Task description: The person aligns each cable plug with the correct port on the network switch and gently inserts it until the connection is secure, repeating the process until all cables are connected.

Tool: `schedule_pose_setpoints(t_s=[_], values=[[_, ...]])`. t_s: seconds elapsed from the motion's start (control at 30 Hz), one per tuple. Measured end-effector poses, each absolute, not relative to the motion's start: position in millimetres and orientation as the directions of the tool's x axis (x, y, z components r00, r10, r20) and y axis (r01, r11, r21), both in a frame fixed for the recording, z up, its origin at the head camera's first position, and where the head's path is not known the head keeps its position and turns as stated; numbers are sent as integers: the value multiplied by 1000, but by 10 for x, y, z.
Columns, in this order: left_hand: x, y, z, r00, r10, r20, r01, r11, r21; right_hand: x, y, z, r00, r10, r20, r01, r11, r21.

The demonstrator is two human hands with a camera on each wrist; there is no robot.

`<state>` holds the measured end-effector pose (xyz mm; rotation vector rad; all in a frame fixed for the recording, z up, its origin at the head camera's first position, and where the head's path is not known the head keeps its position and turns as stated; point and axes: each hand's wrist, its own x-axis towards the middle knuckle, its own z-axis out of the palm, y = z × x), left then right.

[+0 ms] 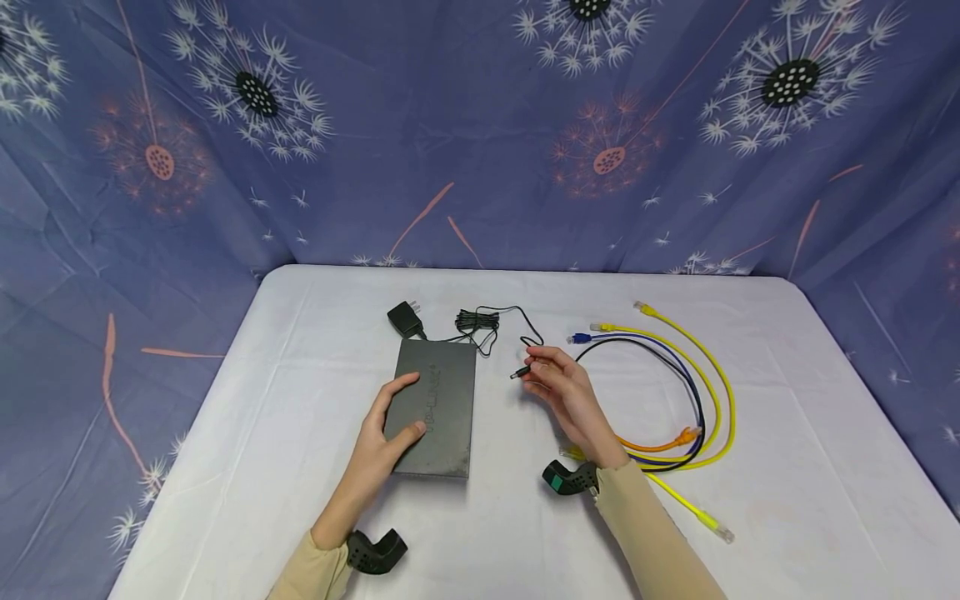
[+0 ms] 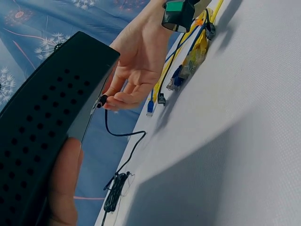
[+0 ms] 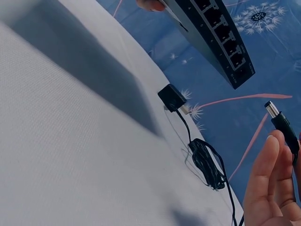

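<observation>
A dark grey metal network switch [image 1: 448,400] is in my left hand [image 1: 381,442], with fingers over its top and the edge gripped. The wrist views show it raised off the table. Vent holes dot its side in the left wrist view, and a row of ports [image 3: 223,32] faces the right hand in the right wrist view. My right hand [image 1: 567,400] pinches a black barrel power plug [image 3: 283,128] by its sleeve, metal tip towards the switch. Plug and switch are apart in the right wrist view. The plug's thin cord runs back to a bundled coil [image 1: 477,321].
A black power adapter [image 1: 406,319] lies behind the switch, prongs pointing away. Right of the right hand, yellow network cables [image 1: 730,400], an orange one [image 1: 660,447], and blue and black ones lie looped together. A patterned blue curtain [image 1: 450,125] hangs behind the white table [image 1: 315,333].
</observation>
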<state>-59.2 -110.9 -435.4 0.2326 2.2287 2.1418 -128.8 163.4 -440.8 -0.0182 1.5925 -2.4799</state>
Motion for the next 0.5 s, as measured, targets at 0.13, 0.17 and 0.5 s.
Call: schedule_pose_setpoints(t_s=[0.13, 0.17, 0.5], values=[[-587, -1100, -4353, -988, 136, 66, 71, 31, 997, -1283, 1642, -4395, -983, -162, -88, 147, -399, -905], [-587, -1098, -4355, -989, 136, 64, 69, 32, 997, -1280, 1643, -4390, -983, -161, -87, 146, -405, -903], [-572, -1085, -4356, -987, 146, 66, 71, 29, 997, -1246, 1629, -4331, -987, -156, -31, 97, -432, -897]])
